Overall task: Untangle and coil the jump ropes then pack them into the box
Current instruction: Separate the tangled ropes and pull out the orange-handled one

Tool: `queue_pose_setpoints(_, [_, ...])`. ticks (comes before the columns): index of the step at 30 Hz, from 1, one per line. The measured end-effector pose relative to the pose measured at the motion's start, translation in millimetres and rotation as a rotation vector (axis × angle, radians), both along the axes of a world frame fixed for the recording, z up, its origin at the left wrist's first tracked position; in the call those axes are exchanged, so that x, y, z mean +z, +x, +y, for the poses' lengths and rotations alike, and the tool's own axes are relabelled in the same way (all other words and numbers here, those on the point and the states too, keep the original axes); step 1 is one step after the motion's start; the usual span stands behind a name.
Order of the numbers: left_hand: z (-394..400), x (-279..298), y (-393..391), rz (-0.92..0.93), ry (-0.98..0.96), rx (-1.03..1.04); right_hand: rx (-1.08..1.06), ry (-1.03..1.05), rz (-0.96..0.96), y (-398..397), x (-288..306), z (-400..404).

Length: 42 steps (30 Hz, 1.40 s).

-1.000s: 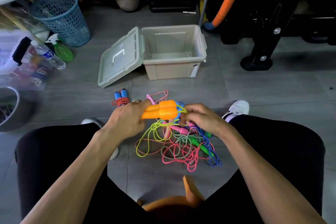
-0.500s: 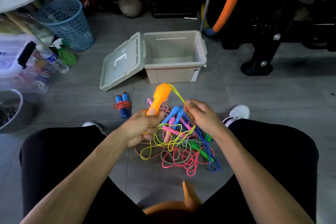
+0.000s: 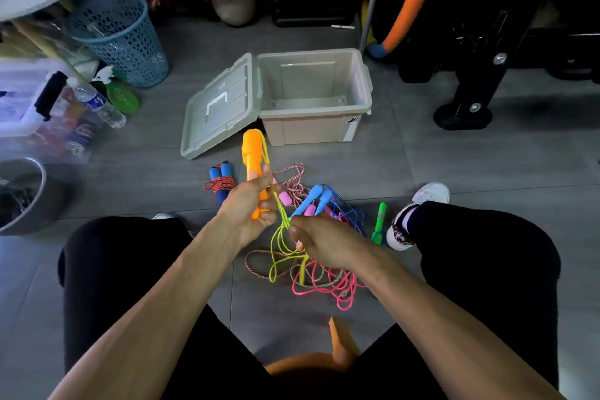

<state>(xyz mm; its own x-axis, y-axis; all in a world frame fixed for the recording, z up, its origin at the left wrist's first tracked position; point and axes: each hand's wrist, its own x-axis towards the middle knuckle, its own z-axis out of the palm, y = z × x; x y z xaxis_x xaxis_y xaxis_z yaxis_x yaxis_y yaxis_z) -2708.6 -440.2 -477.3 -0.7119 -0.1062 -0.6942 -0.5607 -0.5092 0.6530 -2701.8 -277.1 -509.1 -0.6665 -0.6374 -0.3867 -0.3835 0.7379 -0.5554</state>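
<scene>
Left hand (image 3: 248, 211) grips upright orange plastic handles (image 3: 252, 159), frame centre. Right hand (image 3: 319, 242) pinches the yellow-green cord (image 3: 281, 245) above the tangled rope pile (image 3: 324, 279). Open beige plastic box (image 3: 313, 130) sits above centre.

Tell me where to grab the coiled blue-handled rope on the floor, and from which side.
Take the blue-handled rope round both handles at the red cord wrap, from above. The handles lie parallel, bound together there, so one grip lifts the whole bundle; it lies apart from the tangle, left of the left hand.

The lower part of the orange handles (image 3: 252, 153) is hidden inside the left hand (image 3: 248, 211); the yellow rope (image 3: 281, 243) is lost under the right hand (image 3: 319, 239).
</scene>
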Motion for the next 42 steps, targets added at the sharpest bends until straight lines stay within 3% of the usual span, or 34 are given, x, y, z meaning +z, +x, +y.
queue_pose_setpoints(3, [1, -1, 0, -0.067, -0.325, -0.087, 0.090, 0.059, 0.020, 4, -1, -2])
queue_pose_setpoints(9, [3, -24, -2, 0.027, -1.181, -0.633, 0.120, 0.050, 0.099, 0, 8, 8])
queue_pose_setpoints(11, [6, -29, 0, 0.067, -1.349, -0.783, 0.098, 0.036, 0.104, -5, 18, 15])
queue_pose_setpoints(15, [22, -26, 14, 0.101, -1.366, -0.945, 0.053, 0.011, 0.188, -18, 34, 27])
queue_pose_setpoints(18, [36, -15, 19, 0.097, -1.022, -0.936, -0.055, -0.013, 0.226, -32, 36, 40])
queue_pose_setpoints(21, [37, -5, 16, 0.093, -0.883, -1.072, -0.143, -0.066, 0.214, -39, 37, 47])
queue_pose_setpoints(25, [20, -37, 10, 0.157, -1.140, -1.302, -0.136, -0.084, 0.079, -33, 41, 42])
queue_pose_setpoints(31, [21, -66, 21, 0.001, -1.646, -1.282, -0.001, -0.006, -0.053, -19, 52, 34])
queue_pose_setpoints(35, [28, -65, 24, 0.333, -1.817, -1.368, -0.056, -0.041, 0.067, -45, 53, 39])
queue_pose_setpoints(42, [21, -66, 27, 0.861, -1.804, -1.410, -0.095, 0.076, 0.115, -92, 59, 46])
